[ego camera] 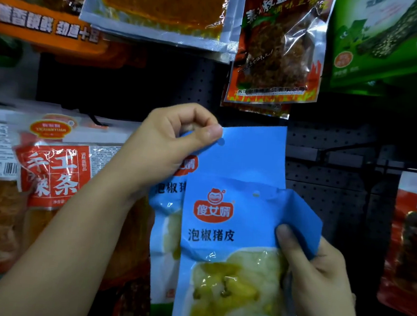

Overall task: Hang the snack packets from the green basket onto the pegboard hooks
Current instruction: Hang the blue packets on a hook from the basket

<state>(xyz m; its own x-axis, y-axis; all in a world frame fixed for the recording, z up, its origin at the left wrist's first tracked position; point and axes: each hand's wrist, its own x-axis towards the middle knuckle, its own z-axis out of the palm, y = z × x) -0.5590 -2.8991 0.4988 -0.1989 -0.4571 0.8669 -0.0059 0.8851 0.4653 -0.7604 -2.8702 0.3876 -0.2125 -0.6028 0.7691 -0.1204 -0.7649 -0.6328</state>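
While the dark perforated pegboard [324, 192] fills the background, the right hand [318, 273] grips the front blue plastic snack packet [229, 234], fingers curled round its edge, and the left hand [168, 149] pinches the rear blue packet's [250, 151] top beside its hang hole.

rear blue packet [165, 219] half hidden; lower edges cut off.

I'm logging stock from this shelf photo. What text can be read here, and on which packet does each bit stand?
"俊女婿" and "泡椒猪皮": front blue packet, held by the right hand.
"泡椒猪": rear blue packet, pinched by the left hand; the rest is covered.
"手工", "条": red packet.
"劲道十足": orange packet.
"椒盐": flame-print packet.
Barcodes, fine print and the green packet: too blurred.
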